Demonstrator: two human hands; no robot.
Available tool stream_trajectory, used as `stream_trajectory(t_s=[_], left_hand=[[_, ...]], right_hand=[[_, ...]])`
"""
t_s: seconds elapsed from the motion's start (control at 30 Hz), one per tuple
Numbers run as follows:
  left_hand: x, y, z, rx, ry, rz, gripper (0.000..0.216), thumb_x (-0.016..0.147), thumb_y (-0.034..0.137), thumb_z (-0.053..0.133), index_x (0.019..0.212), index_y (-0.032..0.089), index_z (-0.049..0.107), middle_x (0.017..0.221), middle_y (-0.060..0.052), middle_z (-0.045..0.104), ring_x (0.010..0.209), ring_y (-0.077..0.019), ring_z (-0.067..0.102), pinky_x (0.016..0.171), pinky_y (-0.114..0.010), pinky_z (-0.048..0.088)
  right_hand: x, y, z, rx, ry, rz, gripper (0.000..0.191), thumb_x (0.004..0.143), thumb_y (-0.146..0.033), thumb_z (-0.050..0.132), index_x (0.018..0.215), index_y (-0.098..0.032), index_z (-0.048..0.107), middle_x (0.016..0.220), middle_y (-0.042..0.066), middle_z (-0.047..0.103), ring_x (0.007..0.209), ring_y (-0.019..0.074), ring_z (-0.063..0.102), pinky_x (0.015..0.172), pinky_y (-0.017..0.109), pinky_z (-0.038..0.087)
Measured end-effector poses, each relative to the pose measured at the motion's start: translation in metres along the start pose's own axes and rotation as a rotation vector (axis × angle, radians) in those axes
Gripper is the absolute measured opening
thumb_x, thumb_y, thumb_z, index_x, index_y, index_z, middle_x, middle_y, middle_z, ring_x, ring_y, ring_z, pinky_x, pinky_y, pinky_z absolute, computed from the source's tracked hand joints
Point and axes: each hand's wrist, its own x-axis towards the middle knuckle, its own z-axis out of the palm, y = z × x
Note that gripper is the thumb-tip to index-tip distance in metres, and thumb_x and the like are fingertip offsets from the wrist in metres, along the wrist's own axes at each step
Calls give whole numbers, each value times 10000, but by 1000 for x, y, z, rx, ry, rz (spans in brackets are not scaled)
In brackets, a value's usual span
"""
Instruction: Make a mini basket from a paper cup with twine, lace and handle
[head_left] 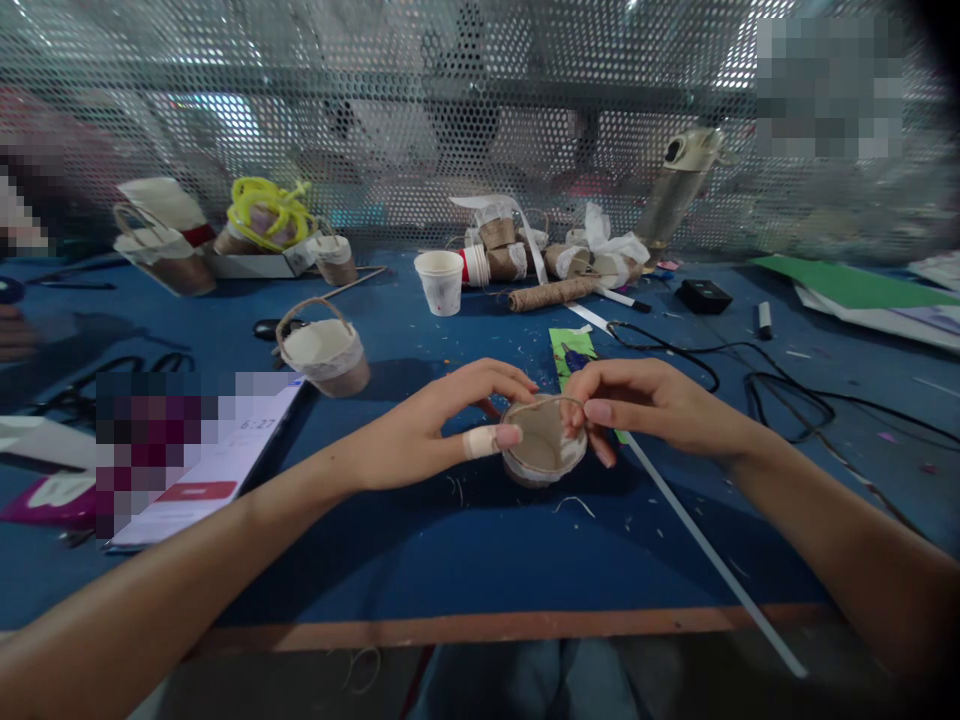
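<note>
a big metal screen (450, 110) full of holes stands at the back of the room, and what is behind it is too blurry to tell. in front is a wide blue bench (420, 570). it looks flat and hard, with a brown edge on the near side. a long white stick (712, 550) pokes out past that edge. a green sheet (855, 278) lies far off to the right, and a tall flask (675, 195) leans at the back.

the left hand (420, 435) has a plaster (480, 442) on its thumb, and its fingers hold the left side of a small cup (541, 450). the right hand (660, 405) has its fingers pinched on a thin string (551, 400) at the cup's right side. the cup is between both hands, over the near part of the bench, with its mouth facing up.

the cup looks light and made of paper, so a hard squeeze could dent it. a soft hold low on its side seems best. the string looks bendy and rough, so it should not slip much. little scraps of thread (576, 503) lie near the cup.
</note>
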Motion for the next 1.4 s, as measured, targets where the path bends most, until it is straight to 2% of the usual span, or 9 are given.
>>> stream_trajectory(t_s=[0.07,0.2,0.47,0.8,1.07,1.27,1.4], left_hand=[[0,-1,1,-26,-55,-27,257,948,277,640,1190,197,611,1348,-109,590,1257,-224,564,1044,-340,463],[0,-3,4,26,-75,-57,254,872,296,745,1062,188,615,1363,-100,597,1231,-226,582,1062,-352,436],[-1,-1,3,50,-63,-135,298,874,378,737,1044,186,585,1341,-92,633,1241,-258,584,1018,-365,455],[0,-2,2,124,-69,-79,289,871,399,734,970,167,593,1329,-109,651,1177,-252,633,958,-328,467],[-1,-2,-1,153,-62,-46,274,855,377,754,929,169,592,1305,-105,671,1173,-243,643,967,-320,461],[-1,-4,-2,107,-53,20,146,981,287,586,1022,158,639,1298,-113,671,1143,-210,656,991,-314,467],[-1,-6,-3,113,-64,45,144,1001,244,549,1031,165,667,1316,-111,652,1179,-207,635,1024,-307,455]], right_hand=[[-1,0,-1,-12,-10,14,177,989,-329,609,959,-164,663,832,21,675,617,92,660,604,222,517],[-1,0,-3,-25,-22,23,195,991,-340,605,948,-158,657,792,15,662,626,105,670,618,231,520],[-1,0,-3,8,-21,30,178,984,-320,617,920,-156,637,917,38,684,658,102,681,626,229,536],[-1,2,-3,-13,-25,-10,163,986,-295,616,900,-157,622,880,30,673,654,96,665,627,225,539],[0,1,-2,-15,-3,-11,200,972,-316,636,859,-152,625,822,24,667,616,87,652,599,210,530],[-3,3,-5,-27,-34,-33,136,964,-268,644,998,-145,688,933,56,685,708,109,676,676,232,574],[-2,3,-7,-80,-63,-65,125,945,-245,666,986,-140,719,986,68,677,756,116,674,717,242,587]])
